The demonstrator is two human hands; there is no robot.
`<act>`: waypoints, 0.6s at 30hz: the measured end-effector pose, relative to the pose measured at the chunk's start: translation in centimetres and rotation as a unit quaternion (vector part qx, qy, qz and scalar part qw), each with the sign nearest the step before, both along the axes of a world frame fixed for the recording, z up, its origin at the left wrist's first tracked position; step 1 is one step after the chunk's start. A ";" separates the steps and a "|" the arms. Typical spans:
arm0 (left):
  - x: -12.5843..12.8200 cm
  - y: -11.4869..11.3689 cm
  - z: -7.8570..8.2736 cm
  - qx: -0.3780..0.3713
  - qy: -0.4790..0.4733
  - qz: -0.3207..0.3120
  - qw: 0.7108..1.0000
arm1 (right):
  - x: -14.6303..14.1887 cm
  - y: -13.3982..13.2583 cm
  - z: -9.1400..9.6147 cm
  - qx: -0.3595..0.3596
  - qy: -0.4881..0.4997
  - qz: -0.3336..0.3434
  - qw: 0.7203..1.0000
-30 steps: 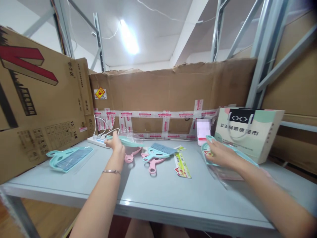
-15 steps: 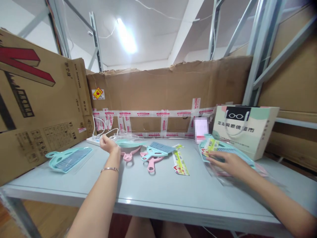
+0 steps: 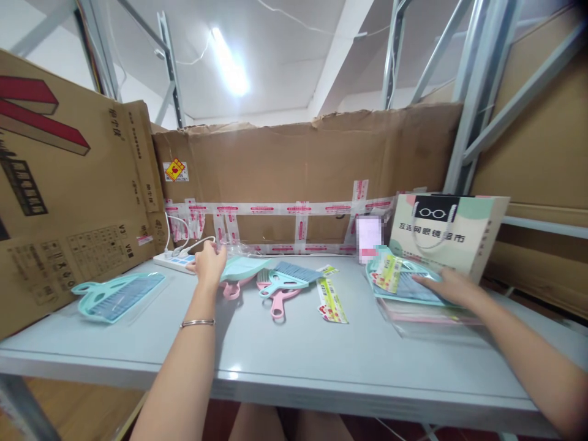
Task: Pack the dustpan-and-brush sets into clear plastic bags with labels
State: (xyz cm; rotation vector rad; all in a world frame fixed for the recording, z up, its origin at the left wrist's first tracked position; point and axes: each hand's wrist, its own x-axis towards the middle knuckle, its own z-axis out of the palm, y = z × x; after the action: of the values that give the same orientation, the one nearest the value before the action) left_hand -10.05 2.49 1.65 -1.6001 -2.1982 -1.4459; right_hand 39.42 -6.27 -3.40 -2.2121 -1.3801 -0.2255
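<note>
Head view: left hand (image 3: 208, 264), fingers closed on teal dustpan (image 3: 245, 267), far centre of tabletop (image 3: 294, 355). Right hand (image 3: 448, 286) flat, fingers open, on bagged stack (image 3: 425, 311) at right. Risk: slick bags may slide under palm.

We see a smooth, faintly glossy grey table (image 3: 294, 361), matt brown cardboard walls (image 3: 312, 165), glossy teal plastic dustpan (image 3: 243, 267), and crinkled clear plastic bags (image 3: 413, 318).
</note>
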 end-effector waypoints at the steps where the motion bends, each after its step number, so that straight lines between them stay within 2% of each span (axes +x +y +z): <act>1: 0.4 -0.2 0.2 0.010 0.009 -0.014 1.000 | -0.2 -0.2 0.1 -0.034 -0.005 -0.013 0.999; 3: 1.0 -0.4 0.5 0.025 0.025 -0.042 0.999 | -1.0 -0.6 0.7 -0.060 -0.014 -0.036 0.997; 5: 1.4 -0.6 0.7 0.046 0.035 -0.060 0.997 | -1.8 -1.1 1.4 -0.028 -0.001 -0.032 0.999; 7: 2.1 -0.7 0.7 0.076 0.031 -0.087 0.993 | -2.4 -1.3 2.1 0.004 0.057 -0.016 0.998; 9: 3.4 -0.8 0.4 0.116 0.004 -0.143 0.983 | -2.9 -1.1 2.8 0.044 0.123 -0.003 0.991; 11: 5.2 -1.0 0.0 0.133 -0.056 -0.237 0.961 | -4.1 -0.5 3.7 0.091 0.175 0.014 0.980; 13: 7.1 -1.4 -0.3 0.078 -0.143 -0.352 0.922 | -6.2 0.4 4.7 0.128 0.224 0.051 0.965; 15: 8.8 -2.1 -0.5 -0.031 -0.235 -0.456 0.858 | -9.2 1.4 5.7 0.145 0.277 0.102 0.944; 17: 9.6 -2.6 -0.4 -0.096 -0.304 -0.516 0.795 | -12.4 2.5 6.4 0.146 0.292 0.163 0.931; 18: 9.6 -2.8 -0.4 -0.102 -0.326 -0.525 0.780 | -14.0 3.1 6.5 0.138 0.306 0.195 0.922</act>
State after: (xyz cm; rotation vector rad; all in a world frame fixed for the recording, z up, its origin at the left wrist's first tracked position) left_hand -0.43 -0.30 1.23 -3.0742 -1.6703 -2.3355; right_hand 25.42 -3.19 3.08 -1.5389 -1.2883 0.3673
